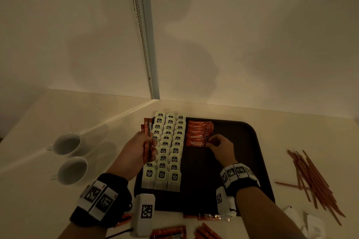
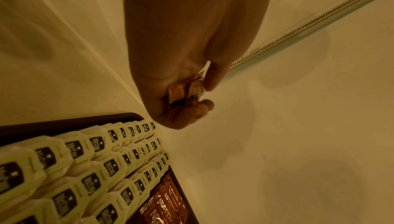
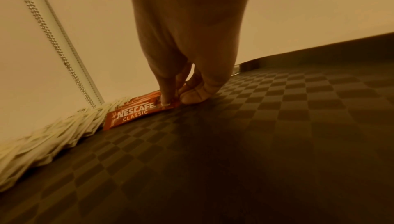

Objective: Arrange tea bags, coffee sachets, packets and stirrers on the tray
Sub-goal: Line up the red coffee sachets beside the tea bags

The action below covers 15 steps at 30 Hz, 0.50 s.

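Note:
A dark tray (image 1: 250, 141) with a checkered floor (image 3: 277, 126) holds three columns of white tea bags (image 1: 167, 149) on its left side. To their right lies a column of orange coffee sachets (image 1: 199, 132). My right hand (image 1: 218, 144) pinches the right end of the nearest coffee sachet (image 3: 132, 111), which lies flat on the tray. My left hand (image 1: 139, 149) hovers over the tray's left edge and grips a bundle of orange sachets (image 1: 147, 137), whose ends show in the fist (image 2: 185, 91). Tea bags (image 2: 85, 168) fill the lower left of the left wrist view.
Two white cups (image 1: 68, 143) (image 1: 73, 170) stand left of the tray. A loose pile of brown stirrers (image 1: 312, 178) lies to the right. More orange sachets (image 1: 169, 232) and white packets (image 1: 310, 223) sit near the table's front edge. A wall rises behind.

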Motion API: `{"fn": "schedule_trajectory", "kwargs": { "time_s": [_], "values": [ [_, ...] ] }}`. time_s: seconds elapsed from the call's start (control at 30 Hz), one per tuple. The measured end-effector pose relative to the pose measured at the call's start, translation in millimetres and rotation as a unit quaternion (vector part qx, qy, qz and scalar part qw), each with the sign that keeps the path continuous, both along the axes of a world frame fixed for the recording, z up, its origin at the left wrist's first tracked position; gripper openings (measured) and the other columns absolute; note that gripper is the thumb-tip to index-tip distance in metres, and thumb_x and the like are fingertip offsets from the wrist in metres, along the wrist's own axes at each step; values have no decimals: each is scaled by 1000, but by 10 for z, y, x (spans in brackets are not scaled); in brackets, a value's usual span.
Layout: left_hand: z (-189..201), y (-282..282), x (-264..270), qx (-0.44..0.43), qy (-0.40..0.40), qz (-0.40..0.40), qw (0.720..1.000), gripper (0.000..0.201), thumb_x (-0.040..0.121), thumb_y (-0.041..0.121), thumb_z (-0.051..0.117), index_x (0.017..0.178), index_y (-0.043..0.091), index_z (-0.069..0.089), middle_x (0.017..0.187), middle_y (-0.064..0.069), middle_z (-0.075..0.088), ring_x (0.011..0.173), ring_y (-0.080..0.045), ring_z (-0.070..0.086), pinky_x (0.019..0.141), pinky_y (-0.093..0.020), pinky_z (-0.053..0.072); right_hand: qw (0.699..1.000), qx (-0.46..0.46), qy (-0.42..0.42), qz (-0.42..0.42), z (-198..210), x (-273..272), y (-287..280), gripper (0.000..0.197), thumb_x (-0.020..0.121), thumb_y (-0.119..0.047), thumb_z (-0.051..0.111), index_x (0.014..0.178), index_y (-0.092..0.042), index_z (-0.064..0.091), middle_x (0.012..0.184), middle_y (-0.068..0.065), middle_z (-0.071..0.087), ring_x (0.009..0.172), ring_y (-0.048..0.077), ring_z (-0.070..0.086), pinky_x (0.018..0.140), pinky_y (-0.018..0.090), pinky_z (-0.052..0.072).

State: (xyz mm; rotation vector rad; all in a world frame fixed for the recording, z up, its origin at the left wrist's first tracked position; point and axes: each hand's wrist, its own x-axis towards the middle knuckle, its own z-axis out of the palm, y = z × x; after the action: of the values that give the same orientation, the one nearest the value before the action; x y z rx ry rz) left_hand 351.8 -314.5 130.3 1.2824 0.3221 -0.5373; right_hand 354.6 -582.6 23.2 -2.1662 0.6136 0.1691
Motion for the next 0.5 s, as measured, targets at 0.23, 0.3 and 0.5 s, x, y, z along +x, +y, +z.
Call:
{"fn": "schedule_trajectory", "kwargs": {
  "time_s": [0.23, 0.3, 0.5],
  "values": [
    [28, -77, -27, 48, -65, -61, 995, 19, 97, 11, 48, 111, 15, 61, 86, -4, 71, 66, -12, 64, 57, -22, 42, 1000, -18, 4, -9, 0, 21, 42, 18, 83, -16, 69, 98, -15, 59, 100, -1, 58, 94, 11, 56, 80, 20, 44],
    [24, -80, -12, 72, -83, -62, 992, 19, 95, 10, 51, 110, 16, 62, 87, -5, 73, 64, -10, 61, 59, -23, 41, 1000, -23, 0, -10, 27, 25, 42, 20, 82, -17, 69, 99, -14, 58, 100, 0, 58, 94, 13, 57, 74, 18, 43],
    [51, -132, 73, 176, -172, -76, 966, 16, 83, 3, 68, 94, 13, 65, 84, -7, 71, 67, -14, 58, 71, -28, 45, 977, 161, -120, 78, 729, 62, 389, 22, 90, -33, 57, 103, -15, 59, 95, -3, 61, 85, 12, 60, 72, 22, 51]
  ]
}}
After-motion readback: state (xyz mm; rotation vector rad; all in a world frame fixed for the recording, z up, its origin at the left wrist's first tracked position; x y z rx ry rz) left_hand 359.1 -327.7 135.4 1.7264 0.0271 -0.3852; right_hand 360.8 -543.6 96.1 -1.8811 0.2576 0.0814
